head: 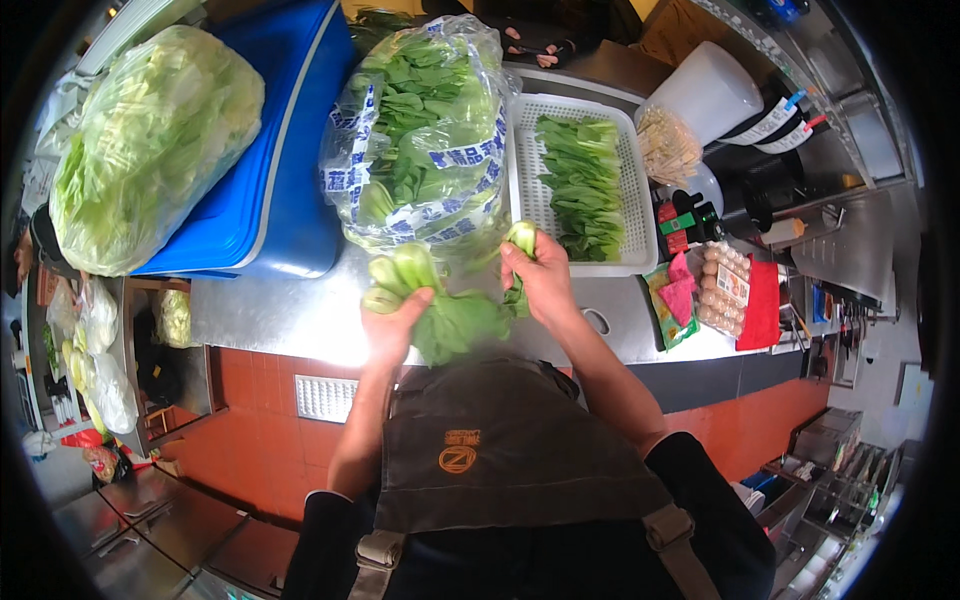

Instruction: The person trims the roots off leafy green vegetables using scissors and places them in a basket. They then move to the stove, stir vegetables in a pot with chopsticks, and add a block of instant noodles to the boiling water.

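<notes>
My left hand (392, 322) grips a head of bok choy (457, 322) near its pale base, with the green leaves spread toward my right. A loose bok choy stalk (523, 238) is pinched in my right hand (541, 274), its pale end up and its leaf hanging below. Just beyond my hands, a clear plastic bag (469, 217) with printed tape holds more bok choy (420, 97). Beside it stands a white perforated basket (529, 191), where bok choy leaves (581, 187) lie in a stacked row.
At left, a bag of lettuce (161, 142) rests on a blue bin (300, 150). Along the right of the steel counter (277, 315) are skewers (667, 146), bottles (690, 217), an egg pack (724, 289) and a red cloth (761, 304). Another person's hands (546, 56) show across the counter.
</notes>
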Motion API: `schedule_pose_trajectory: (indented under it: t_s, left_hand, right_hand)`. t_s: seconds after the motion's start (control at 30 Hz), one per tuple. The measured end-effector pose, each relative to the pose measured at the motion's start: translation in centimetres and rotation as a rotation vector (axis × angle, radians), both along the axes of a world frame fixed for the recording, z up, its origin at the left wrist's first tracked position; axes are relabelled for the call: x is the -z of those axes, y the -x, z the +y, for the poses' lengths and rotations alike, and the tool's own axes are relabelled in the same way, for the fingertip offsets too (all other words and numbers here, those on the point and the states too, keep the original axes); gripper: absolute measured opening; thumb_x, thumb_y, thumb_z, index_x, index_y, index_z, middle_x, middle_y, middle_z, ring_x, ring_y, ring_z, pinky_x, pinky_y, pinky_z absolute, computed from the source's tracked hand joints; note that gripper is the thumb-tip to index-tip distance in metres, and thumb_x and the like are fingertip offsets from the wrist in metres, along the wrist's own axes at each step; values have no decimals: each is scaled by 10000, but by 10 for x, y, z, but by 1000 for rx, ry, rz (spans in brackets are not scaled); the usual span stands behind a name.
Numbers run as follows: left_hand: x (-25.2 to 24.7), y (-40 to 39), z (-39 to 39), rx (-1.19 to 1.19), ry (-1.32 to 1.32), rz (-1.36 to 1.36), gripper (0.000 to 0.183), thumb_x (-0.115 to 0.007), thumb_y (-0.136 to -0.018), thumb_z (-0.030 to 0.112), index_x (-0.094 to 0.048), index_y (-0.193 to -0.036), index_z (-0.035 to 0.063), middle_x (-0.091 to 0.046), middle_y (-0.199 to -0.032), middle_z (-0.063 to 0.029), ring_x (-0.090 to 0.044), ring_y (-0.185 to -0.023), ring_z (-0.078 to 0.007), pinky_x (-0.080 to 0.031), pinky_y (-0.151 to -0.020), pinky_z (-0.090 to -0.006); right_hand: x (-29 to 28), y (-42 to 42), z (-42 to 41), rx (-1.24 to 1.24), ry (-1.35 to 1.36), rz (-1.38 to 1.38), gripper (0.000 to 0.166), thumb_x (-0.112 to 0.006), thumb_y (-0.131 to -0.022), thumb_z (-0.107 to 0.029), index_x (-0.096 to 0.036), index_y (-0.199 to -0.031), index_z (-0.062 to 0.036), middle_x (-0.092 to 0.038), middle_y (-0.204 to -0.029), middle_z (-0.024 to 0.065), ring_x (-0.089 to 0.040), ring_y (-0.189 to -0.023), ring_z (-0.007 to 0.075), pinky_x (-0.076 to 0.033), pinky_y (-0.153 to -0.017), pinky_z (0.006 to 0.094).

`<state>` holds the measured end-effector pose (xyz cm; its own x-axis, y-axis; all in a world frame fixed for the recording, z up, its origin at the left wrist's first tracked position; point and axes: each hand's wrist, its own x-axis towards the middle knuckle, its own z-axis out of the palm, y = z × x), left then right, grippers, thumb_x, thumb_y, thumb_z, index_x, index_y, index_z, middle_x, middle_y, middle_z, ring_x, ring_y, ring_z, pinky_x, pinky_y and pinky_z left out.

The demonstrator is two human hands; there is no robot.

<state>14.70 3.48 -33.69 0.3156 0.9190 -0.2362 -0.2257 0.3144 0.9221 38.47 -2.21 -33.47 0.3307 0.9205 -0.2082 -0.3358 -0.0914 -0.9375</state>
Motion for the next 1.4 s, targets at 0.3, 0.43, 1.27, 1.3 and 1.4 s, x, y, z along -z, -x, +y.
schedule_pose_trajectory:
  t_s: [0.3, 0.43, 1.27, 1.3, 1.4]
  left_hand:
    - [15, -9, 13, 205, 62, -80, 267, -763, -860, -11, -697, -1119, -16, -730, -1012, -68, -689, -886, -147, -550, -827, -300]
    - [31, -34, 9, 281, 43, -98, 299, -736, -882, -6, -681, -1176, -23, -721, -1055, -62, -676, -927, -139, -541, -848, -302]
    - [100, -12, -12, 347, 320, -95, 417, -738, -870, 11, -575, -1251, -38, -696, -996, -157, -713, -804, -260, -614, -710, -388]
    - [102, -10, -10, 373, 276, -39, 400, -744, -854, 1, -595, -1223, -44, -702, -951, -153, -711, -772, -256, -616, -702, -390]
    - [113, 5, -11, 360, 296, 77, 261, -761, -849, 0, -676, -1093, -34, -726, -882, -117, -699, -741, -194, -587, -669, -337]
  right_hand:
    - [12, -11, -10, -179, 279, 196, 262, -684, -971, -124, -701, -1174, 41, -722, -998, 95, -668, -879, 152, -536, -785, 287]
    - [40, 12, -4, -82, 168, 81, 288, -681, -992, -215, -711, -1171, 10, -731, -1044, 95, -665, -919, 153, -517, -827, 312]
    - [91, -26, -68, -497, 468, -629, 516, -673, -951, -374, -604, -1350, -54, -692, -1155, 158, -667, -1007, 291, -547, -847, 421]
    - [119, -45, -92, -478, 600, -977, 541, -738, -891, -317, -599, -1366, -100, -678, -1147, 173, -667, -1010, 322, -556, -835, 430]
    - [159, -79, -159, -254, 648, -1544, 640, -766, -790, -216, -552, -1391, -167, -647, -1064, 199, -652, -961, 400, -559, -828, 480]
